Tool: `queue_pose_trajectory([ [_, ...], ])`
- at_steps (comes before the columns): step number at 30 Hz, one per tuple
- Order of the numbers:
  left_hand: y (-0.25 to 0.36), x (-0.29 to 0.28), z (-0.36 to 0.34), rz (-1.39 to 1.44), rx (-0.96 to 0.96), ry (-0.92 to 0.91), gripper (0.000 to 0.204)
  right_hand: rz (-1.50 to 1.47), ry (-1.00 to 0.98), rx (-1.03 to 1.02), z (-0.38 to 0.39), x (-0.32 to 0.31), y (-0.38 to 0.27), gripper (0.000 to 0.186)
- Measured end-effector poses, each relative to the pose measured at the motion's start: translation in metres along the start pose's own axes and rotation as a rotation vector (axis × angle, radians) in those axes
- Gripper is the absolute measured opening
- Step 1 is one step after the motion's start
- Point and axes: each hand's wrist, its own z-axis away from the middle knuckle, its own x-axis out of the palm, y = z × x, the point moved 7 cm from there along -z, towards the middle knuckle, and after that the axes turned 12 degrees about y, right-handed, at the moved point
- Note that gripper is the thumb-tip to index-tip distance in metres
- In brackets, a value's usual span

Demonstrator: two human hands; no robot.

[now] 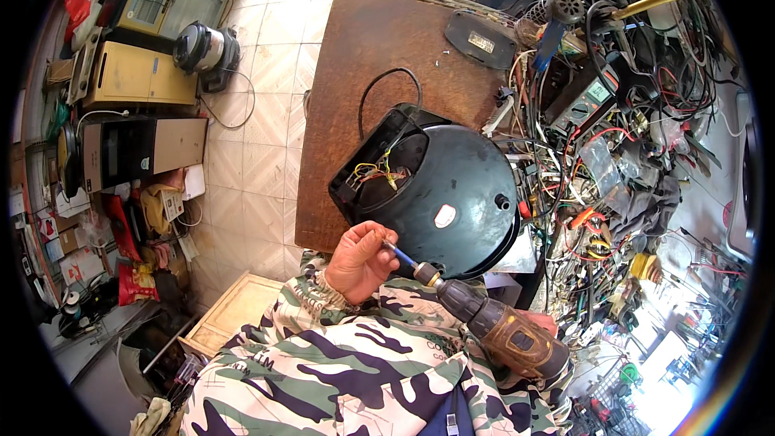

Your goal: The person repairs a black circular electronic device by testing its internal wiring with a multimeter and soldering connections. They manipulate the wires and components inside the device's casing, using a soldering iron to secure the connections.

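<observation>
My left hand [361, 260] is closed in a pinch at the tip of a blue driver bit [400, 256]. Anything small between its fingertips is too tiny to name. The bit sits in the chuck of a worn brown and black power drill [504, 331], which points up and left across my lap. My right hand [542, 322] is around the drill, mostly hidden behind its body. Just beyond both hands, a round black appliance housing [460, 186] rests on the brown table. An opening at its left side [387, 169] exposes yellow and red wires; a black cord loops above.
Farther back on the brown table [355, 40] lies a flat black cover [482, 39] near a few small screws. A multimeter [589, 101] sits among tangled cables and tools heaped on the right. Several appliances, including a rice cooker [198, 48], line the left wall.
</observation>
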Motion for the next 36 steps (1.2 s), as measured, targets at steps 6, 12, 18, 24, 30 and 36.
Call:
queue_pose_trajectory([
  [6, -0.013, 0.007, -0.011, 0.113, -0.083, 0.012, 0.017, -0.072, -0.036, -0.23, -0.007, -0.001, -0.023, 0.023],
  [12, -0.017, 0.008, -0.013, 0.179, -0.119, 0.087, 0.015, -0.143, -0.105, -0.499, -0.018, -0.009, -0.043, 0.025],
  [18, -0.02, -0.006, -0.009, 0.058, -0.06, 0.15, 0.013, -0.205, -0.18, -0.743, -0.022, -0.014, -0.055, 0.027],
  [24, -0.029, -0.024, -0.005, 0.135, -0.1, 0.183, 0.015, -0.199, -0.192, -0.715, -0.018, -0.009, -0.072, 0.028],
  [30, -0.028, -0.03, -0.01, 0.248, -0.132, 0.22, 0.023, -0.064, -0.435, 0.031, -0.013, 0.008, -0.057, 0.02],
  [36, -0.019, -0.035, -0.019, 0.299, -0.144, 0.215, 0.034, -0.202, -0.563, -0.596, -0.04, 0.005, -0.146, 0.027],
])
